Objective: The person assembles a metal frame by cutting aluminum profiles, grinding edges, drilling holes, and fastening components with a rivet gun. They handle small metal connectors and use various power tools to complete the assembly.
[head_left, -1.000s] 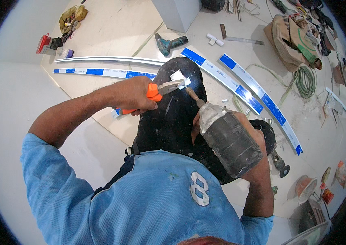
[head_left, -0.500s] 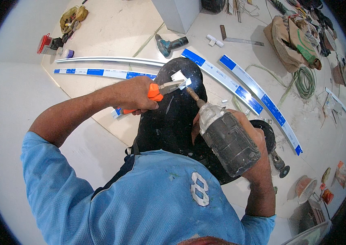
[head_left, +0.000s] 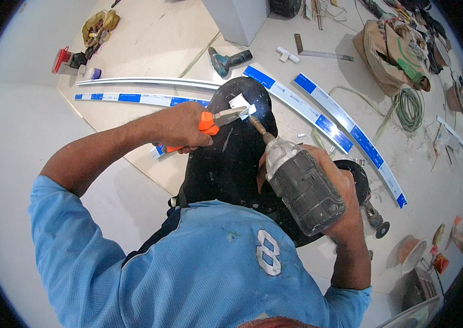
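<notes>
Your left hand (head_left: pixel 185 127) is gripping pliers (head_left: pixel 208 124), your right hand (head_left: pixel 342 177) a drill (head_left: pixel 308 188) whose rear is shifting slightly while the metal piece (head_left: pixel 238 101) is staying put, suggesting steady work.

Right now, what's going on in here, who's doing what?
A person in a blue shirt is working over one dark-trousered knee. The left hand grips orange-handled pliers, which hold a small pale piece at the knee. The right hand holds a power drill, its bit aimed at that piece; whether the tip touches is hard to tell. Blue-and-white strips and a teal cordless tool lie on the floor.
</notes>
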